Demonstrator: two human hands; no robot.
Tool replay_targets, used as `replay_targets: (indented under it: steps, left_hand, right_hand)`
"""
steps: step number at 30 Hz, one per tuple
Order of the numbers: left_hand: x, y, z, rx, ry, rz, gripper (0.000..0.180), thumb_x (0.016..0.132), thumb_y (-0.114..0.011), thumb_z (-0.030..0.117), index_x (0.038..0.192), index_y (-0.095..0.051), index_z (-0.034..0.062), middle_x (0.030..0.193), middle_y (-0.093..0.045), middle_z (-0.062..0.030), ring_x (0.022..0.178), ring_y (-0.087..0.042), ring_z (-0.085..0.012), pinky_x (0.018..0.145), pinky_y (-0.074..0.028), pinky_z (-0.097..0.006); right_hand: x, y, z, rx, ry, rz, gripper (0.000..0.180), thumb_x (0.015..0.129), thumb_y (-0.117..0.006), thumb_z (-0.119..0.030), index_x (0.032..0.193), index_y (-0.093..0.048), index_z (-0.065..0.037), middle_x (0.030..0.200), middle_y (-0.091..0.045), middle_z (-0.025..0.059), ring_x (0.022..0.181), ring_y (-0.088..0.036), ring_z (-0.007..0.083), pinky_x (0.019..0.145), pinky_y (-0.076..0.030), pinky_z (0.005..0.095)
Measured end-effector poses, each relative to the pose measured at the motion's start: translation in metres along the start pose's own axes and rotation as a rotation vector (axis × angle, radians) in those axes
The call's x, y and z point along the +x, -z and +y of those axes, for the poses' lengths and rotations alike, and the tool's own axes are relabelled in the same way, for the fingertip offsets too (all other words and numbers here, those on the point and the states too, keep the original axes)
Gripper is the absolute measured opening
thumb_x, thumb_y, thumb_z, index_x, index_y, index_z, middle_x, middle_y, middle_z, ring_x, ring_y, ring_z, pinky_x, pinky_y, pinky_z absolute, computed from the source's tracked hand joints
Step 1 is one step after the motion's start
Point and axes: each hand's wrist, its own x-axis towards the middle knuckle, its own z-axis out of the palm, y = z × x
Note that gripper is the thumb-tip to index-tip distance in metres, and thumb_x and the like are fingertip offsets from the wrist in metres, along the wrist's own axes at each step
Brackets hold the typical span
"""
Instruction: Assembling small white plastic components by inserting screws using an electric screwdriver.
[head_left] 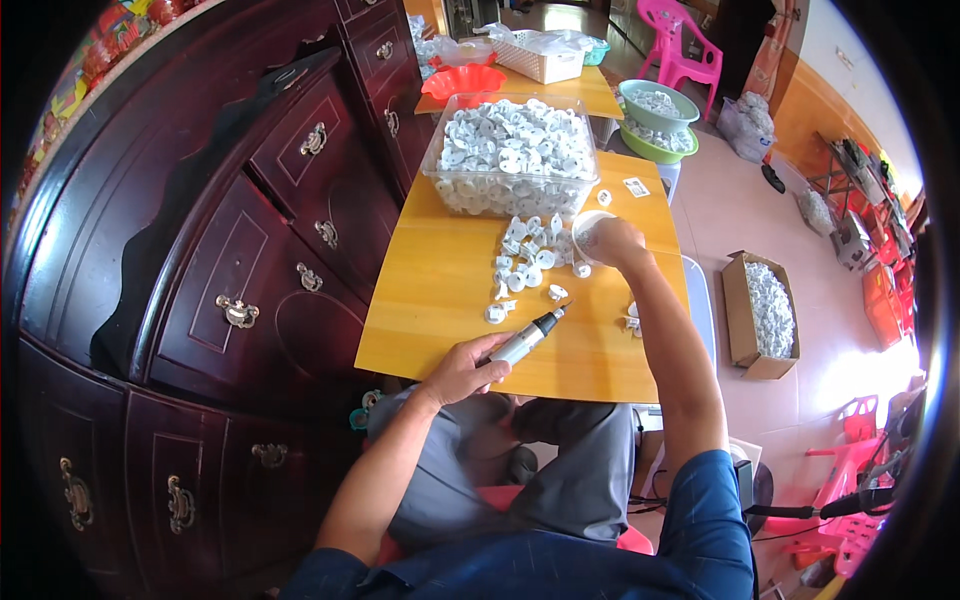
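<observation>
My left hand is closed round the pale barrel of a small electric screwdriver. Its black nose and thin bit point up and to the right, over the near part of the yellow table. Farther off, my right hand dips into a small white round tub; its fingertips are hidden inside. Small white plastic parts lie loose left of the tub, and one part sits close to the bit. A few more parts are beside my right forearm.
A clear bin heaped with white parts stands at the table's far side. Dark wooden drawers line the left. On the floor at right are a cardboard box of parts and stacked basins. A pink chair is farther back.
</observation>
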Motion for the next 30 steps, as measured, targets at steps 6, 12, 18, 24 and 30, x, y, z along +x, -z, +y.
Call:
replay_targets:
  steps: [6, 12, 18, 24, 30]
  left_hand:
    - [0.002, 0.001, -0.003, -0.003, -0.022, -0.001, 0.058, 0.095, -0.065, 0.027, 0.144, -0.045, 0.0036, 0.086, -0.058, 0.0005, 0.067, -0.050, -0.0021, 0.054, -0.043, -0.018]
    - [0.001, -0.002, 0.002, -0.009, -0.002, 0.014, 0.061, 0.094, -0.067, 0.032, 0.145, -0.046, 0.0046, 0.083, -0.057, 0.0018, 0.068, -0.050, -0.0015, 0.056, -0.043, -0.017]
    - [0.002, -0.004, 0.002, 0.007, -0.005, 0.036, 0.058, 0.094, -0.066, 0.028, 0.144, -0.047, 0.0045, 0.082, -0.058, 0.0013, 0.066, -0.050, -0.0016, 0.055, -0.043, -0.017]
    - [-0.002, 0.002, -0.005, 0.004, -0.015, 0.050, 0.057, 0.094, -0.067, 0.028, 0.143, -0.048, 0.0051, 0.086, -0.060, -0.0005, 0.067, -0.052, -0.0028, 0.053, -0.044, -0.018]
    - [-0.001, 0.000, -0.004, 0.001, -0.048, 0.052, 0.055, 0.095, -0.067, 0.030, 0.142, -0.050, 0.0074, 0.082, -0.059, 0.0008, 0.064, -0.050, -0.0014, 0.053, -0.043, -0.017]
  right_hand:
    - [-0.006, -0.002, 0.010, 0.183, 0.043, 0.110, 0.015, 0.074, -0.070, -0.021, 0.086, -0.074, -0.015, 0.090, -0.073, 0.0084, 0.086, -0.070, 0.0277, 0.075, -0.055, 0.0400]
    - [-0.003, -0.011, 0.013, 0.253, 0.070, 0.189, 0.013, 0.073, -0.070, -0.019, 0.084, -0.075, -0.016, 0.085, -0.073, 0.0086, 0.083, -0.070, 0.0279, 0.075, -0.055, 0.0401]
    - [-0.009, -0.010, 0.018, 0.486, 0.095, 0.406, 0.013, 0.075, -0.066, -0.014, 0.085, -0.075, -0.014, 0.085, -0.073, 0.0100, 0.080, -0.071, 0.0273, 0.073, -0.056, 0.0388]
    - [-0.065, -0.002, 0.007, 1.189, 0.044, 0.345, 0.011, 0.085, -0.066, -0.012, 0.091, -0.071, -0.005, 0.083, -0.071, 0.0046, 0.074, -0.067, 0.0120, 0.065, -0.051, 0.0266]
    - [-0.104, -0.047, -0.007, 1.611, -0.001, 0.164, 0.009, 0.092, -0.067, -0.013, 0.098, -0.066, -0.006, 0.088, -0.067, -0.0012, 0.077, -0.065, 0.0090, 0.069, -0.051, 0.0238]
